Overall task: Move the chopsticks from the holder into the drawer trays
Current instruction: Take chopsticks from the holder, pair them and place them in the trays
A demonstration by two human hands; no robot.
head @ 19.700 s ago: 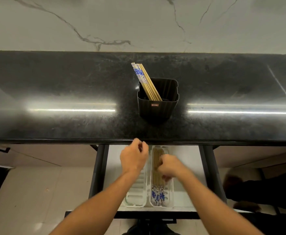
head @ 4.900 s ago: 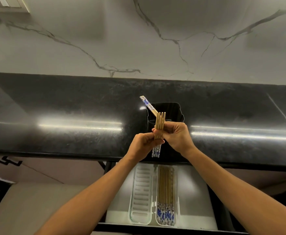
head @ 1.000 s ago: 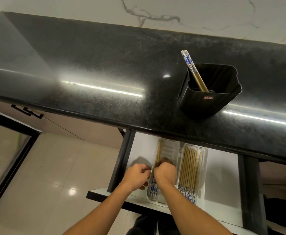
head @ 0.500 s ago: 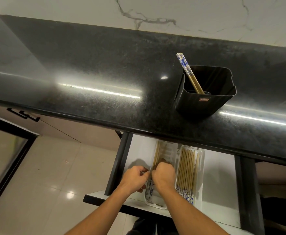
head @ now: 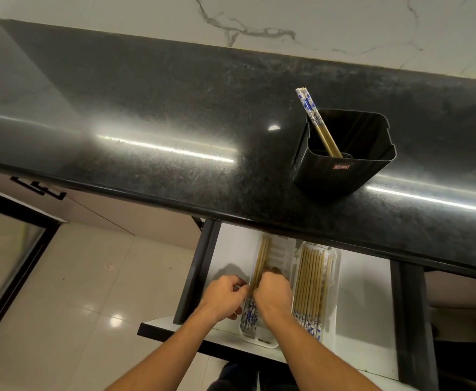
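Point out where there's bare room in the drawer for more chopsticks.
Free: ribbed floor of the left tray, right of the few chopsticks there. Also drawer floor beyond the right tray. Crowded: the right tray, nearly full; both hands cover the left tray's middle.

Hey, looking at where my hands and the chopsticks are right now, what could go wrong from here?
1. Both hands, left and right, crowd the narrow left tray; a nudge might skew the chopsticks being laid in it.
2. A pair leans in the holder, so a careless reach may tip it.
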